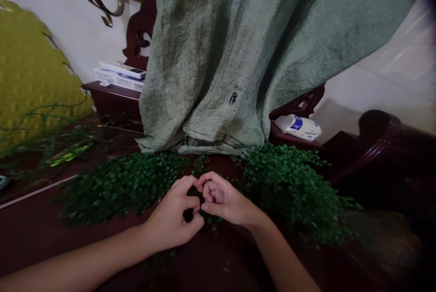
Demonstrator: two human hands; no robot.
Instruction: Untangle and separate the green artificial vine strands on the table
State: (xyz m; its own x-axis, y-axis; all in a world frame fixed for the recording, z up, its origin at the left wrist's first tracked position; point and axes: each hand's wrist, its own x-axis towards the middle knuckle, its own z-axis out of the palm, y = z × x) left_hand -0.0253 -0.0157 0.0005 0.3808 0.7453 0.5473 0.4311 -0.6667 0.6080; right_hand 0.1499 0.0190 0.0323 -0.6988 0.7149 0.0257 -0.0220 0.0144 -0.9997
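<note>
Fingers (192, 202) of the bare left hand (173, 215) and bare right hand (230, 203) curl close to one another; whether they clamp anything, I cannot tell. A bushy heap of small green leaves (126, 183) lies left on the dark reddish worktop (211, 269), a second leafy heap (293, 187) right, blurring into shadow; grey-green woven sacking (235, 51) behind is cut off above.

Dim indoor light; left wall (64, 33) pale grey, table (41, 244) near black. Deep shadows in sack (221, 33) folds, soft shadow on right wall (344, 92). Thin glare along armrest (381, 133). Leaves (116, 187) smeared, blurry. Wide-angle stretch at edges; top right corner blacked out.
</note>
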